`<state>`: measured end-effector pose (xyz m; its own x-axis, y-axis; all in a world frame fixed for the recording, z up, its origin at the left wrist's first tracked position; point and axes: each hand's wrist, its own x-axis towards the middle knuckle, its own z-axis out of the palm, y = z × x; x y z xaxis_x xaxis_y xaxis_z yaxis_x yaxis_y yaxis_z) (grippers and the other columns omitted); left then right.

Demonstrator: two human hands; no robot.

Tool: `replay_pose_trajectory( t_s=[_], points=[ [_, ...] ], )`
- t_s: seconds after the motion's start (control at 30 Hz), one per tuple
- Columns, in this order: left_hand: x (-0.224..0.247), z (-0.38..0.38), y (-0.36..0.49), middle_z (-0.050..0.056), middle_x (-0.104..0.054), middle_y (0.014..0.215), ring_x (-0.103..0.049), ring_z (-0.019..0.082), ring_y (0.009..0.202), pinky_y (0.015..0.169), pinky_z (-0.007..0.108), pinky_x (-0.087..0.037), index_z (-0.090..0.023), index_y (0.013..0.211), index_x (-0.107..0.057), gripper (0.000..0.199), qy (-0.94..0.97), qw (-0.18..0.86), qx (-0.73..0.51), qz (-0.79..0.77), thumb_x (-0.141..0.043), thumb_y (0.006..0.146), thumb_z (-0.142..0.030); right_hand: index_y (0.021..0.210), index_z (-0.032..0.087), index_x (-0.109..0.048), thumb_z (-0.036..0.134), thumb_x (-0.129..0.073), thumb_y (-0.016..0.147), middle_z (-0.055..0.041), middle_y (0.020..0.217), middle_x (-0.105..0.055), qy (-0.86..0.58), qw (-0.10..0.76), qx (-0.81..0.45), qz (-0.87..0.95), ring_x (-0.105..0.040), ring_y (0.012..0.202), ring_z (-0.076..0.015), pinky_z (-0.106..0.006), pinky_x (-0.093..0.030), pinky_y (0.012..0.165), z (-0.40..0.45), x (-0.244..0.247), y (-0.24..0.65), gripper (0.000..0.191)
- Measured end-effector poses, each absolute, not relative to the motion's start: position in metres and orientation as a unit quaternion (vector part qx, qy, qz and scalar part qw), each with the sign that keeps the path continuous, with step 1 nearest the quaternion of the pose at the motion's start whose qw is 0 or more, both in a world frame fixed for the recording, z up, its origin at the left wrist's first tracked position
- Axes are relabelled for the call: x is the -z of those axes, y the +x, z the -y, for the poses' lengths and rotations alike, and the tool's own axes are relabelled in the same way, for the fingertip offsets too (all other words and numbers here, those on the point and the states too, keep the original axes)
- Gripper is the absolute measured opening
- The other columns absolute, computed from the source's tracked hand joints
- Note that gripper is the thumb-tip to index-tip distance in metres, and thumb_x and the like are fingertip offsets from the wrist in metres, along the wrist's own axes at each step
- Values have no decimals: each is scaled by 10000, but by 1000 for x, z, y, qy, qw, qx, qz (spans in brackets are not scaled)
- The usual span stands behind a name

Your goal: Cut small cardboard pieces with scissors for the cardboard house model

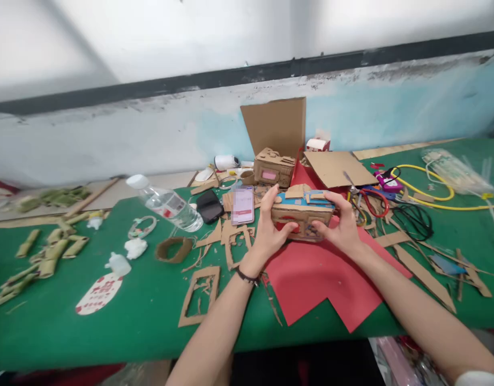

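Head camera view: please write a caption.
Left hand and right hand grip a brown boxy cardboard model over bright red paper.

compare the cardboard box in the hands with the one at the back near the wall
The held box is gripped between the left hand and right hand; the back box is untouched.
The held box shows blue on top, while the back box has a plain brown top.
Red shows in the held box's front; the back box has a pink panel there.
Both are brown cardboard with raised pieces on top.
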<state>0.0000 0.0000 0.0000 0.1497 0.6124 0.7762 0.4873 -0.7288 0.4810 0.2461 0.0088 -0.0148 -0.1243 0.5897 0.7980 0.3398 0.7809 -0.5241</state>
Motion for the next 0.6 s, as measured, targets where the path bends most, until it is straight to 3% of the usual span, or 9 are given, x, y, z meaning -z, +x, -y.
replay_pose_trajectory(
  t_s=[0.1, 0.23, 0.43, 0.6],
  points=[
    [6, 2, 2, 208, -506, 1673, -545, 354, 1547, 1276, 572, -467, -305, 1721, -217, 941, 753, 106, -537, -365, -652, 998, -722, 1580, 401, -426, 584, -807, 968, -112, 1503, -644, -312, 577, -100, 748, -658, 1417, -366, -601, -641, 1108, -10, 17, 246, 744],
    [8, 4, -1, 195, -532, 1649, -609, 348, 1475, 1212, 506, -530, -274, 1680, -334, 898, 734, 111, -538, -400, -744, 977, -654, 1609, 391, -389, 573, -808, 971, -119, 1529, -623, -318, 571, -99, 751, -673, 1398, -358, -578, -650, 1096, -10, 18, 245, 784],
    [9, 1, -5, 182, -619, 1559, -649, 324, 1422, 1183, 485, -555, -245, 1621, -430, 794, 757, 88, -522, -382, -773, 987, -578, 1561, 391, -449, 477, -851, 958, -101, 1542, -624, -304, 544, -128, 772, -645, 1439, -345, -575, -609, 1152, -14, 14, 251, 730],
    [9, -3, -10, 153, -673, 1481, -660, 322, 1409, 1193, 512, -561, -255, 1534, -536, 657, 778, 92, -503, -367, -811, 980, -475, 1525, 383, -479, 508, -870, 932, -113, 1545, -625, -304, 525, -128, 784, -640, 1445, -357, -589, -611, 1136, -18, 15, 256, 722]
  ],
)
